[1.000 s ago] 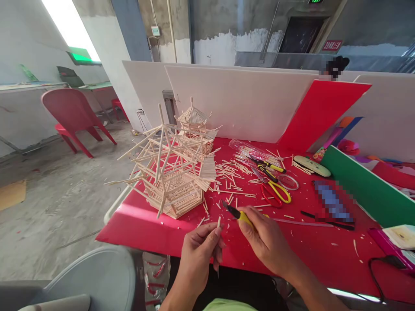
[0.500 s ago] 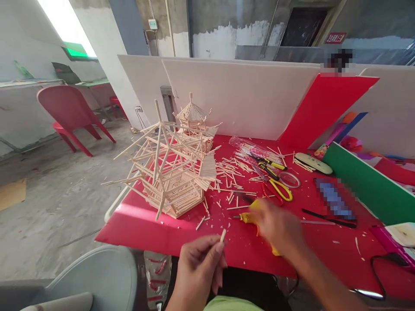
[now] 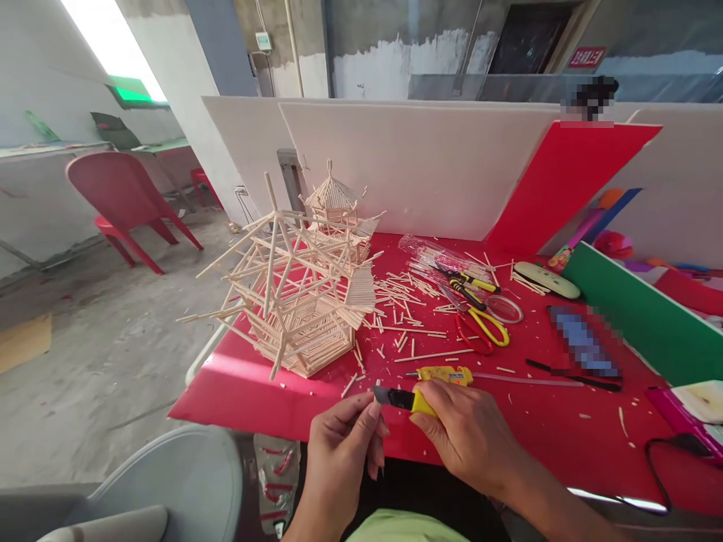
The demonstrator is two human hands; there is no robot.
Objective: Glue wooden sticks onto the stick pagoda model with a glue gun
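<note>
Far to the left of our hands a red chair (image 3: 127, 199) stands on the concrete floor, and on the wall behind it a green lit sign (image 3: 134, 94) shows nothing we can read. Beyond and left of the grip, a large stick model (image 3: 294, 301) sits on the red table (image 3: 271, 406), with a smaller stick pavilion (image 3: 337, 207) just behind it.

Our left hand (image 3: 342, 452) has its thumb and fingers pinched shut right at the blade tip. What they pinch is too small to tell. Our right hand (image 3: 468, 436) is closed firmly around the yellow body of the utility knife (image 3: 407, 400), which lies level between the two hands above the near table edge, blade pointing left.

Just beyond the knife lies a yellow tool (image 3: 443, 374). Further out are loose cut sticks (image 3: 404, 297), a clear bag of sticks (image 3: 432, 260), black and yellow pliers (image 3: 468, 286), scissors with one yellow and one red handle (image 3: 483, 331) and a clear tape roll (image 3: 504, 310). White boards (image 3: 418, 165) wall off the back.

To the right of the grip stand a red board (image 3: 565, 181) and a green board (image 3: 644, 324). High above them a red sign (image 3: 587, 56) carries white characters too small to read. A black cable (image 3: 658, 455) loops at the far right.
</note>
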